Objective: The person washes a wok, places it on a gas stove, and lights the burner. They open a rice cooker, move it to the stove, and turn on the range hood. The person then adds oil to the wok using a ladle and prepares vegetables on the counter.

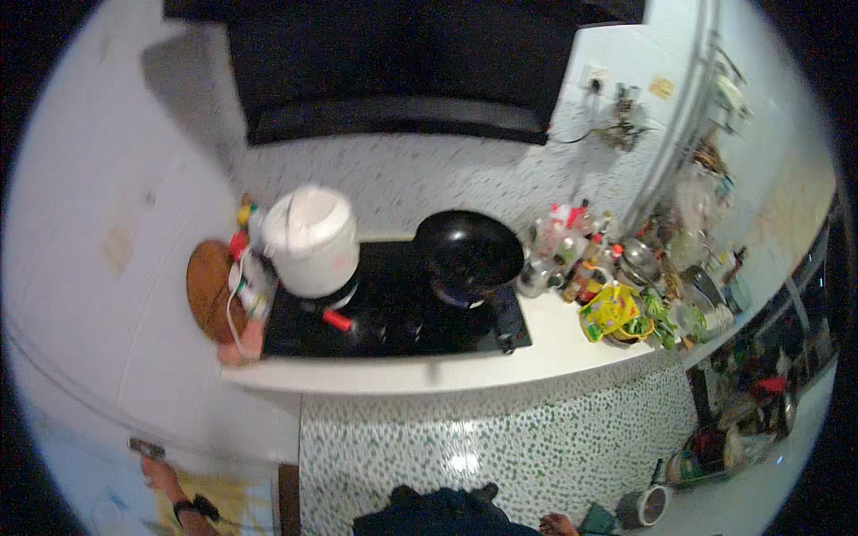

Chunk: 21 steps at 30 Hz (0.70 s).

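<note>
At the lower left, my left hand, with a dark band on its wrist, has its fingers on a small dark oblong object; blur hides what it is. My right hand shows only partly at the bottom edge, its fingers looking curled; whether it holds anything is unclear. Before me, a black cooktop is set in a white counter. A black wok sits on its right side, and a tall white pot or bucket on its left. A red handle or grip lies just below the white vessel.
A round brown board leans at the counter's left end. Bottles, a yellow packet and leafy greens crowd the right. A dark range hood hangs above. A grey bucket-like container stands at lower right.
</note>
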{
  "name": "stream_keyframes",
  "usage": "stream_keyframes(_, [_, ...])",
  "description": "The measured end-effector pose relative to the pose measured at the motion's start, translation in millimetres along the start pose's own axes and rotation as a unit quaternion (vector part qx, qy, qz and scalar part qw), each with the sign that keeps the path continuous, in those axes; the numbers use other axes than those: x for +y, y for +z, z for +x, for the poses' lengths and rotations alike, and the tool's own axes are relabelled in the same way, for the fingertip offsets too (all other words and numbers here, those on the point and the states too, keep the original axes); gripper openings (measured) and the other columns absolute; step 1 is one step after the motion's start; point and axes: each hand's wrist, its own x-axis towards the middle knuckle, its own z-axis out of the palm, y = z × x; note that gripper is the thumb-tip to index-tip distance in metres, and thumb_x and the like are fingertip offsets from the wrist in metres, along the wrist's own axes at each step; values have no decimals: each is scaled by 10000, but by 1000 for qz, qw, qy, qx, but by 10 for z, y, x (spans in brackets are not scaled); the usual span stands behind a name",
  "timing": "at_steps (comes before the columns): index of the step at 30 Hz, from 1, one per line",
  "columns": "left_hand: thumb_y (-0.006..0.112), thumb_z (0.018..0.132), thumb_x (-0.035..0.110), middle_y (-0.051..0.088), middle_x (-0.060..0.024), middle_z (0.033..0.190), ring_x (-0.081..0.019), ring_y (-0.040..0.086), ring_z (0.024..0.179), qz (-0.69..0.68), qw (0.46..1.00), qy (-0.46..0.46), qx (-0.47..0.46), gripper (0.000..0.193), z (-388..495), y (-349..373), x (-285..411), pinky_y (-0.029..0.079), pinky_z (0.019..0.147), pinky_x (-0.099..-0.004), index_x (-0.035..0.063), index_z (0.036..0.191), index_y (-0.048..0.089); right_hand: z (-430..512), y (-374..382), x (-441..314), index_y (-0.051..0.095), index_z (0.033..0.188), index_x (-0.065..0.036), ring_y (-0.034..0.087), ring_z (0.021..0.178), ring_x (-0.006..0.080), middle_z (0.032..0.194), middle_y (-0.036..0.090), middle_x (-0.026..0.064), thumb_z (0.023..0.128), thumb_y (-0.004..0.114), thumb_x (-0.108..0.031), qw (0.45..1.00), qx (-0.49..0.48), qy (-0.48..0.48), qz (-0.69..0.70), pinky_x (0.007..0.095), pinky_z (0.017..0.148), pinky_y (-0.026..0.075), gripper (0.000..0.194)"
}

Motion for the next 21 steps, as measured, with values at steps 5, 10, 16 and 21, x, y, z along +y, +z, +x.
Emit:
stream_keyframes(5, [603,846,216,491,-183,1316,-360,430,1240,-297,953,59,15,443,148,-1410,939,350,1019,-509,34,1241,523,-283,-134,-166,636,963,-37,353,439,113,640,528,31,963,527,-345,971,-110,-202,60,294,430,324,326])
stream_keyframes(10, [594,860,127,488,-233,1314,-383,429,1248,-483,825,235,176,422,142,-4512,1912,317,1065,-444,-2,1255,522,-100,-352,-1186,635,963,-37,362,448,114,645,532,32,962,528,-337,985,-10,-170,39,295,437,330,318])
stream_keyframes(16, [552,901,212,485,-204,1323,-365,454,1223,-558,649,322,404,586,-177,-7993,2449,356,1023,-441,92,1432,334,-169,-736,-2486,634,962,-38,374,459,116,652,538,34,961,528,-327,965,1,-263,6,295,444,337,308])
stream_keyframes(21, [540,914,300,623,-205,1105,-376,623,927,-627,668,302,262,760,-212,-9770,2860,487,818,-470,218,1501,65,-371,-864,-3254,633,962,-38,383,468,118,658,542,35,960,528,-319,938,-16,-346,-6,296,451,343,300])
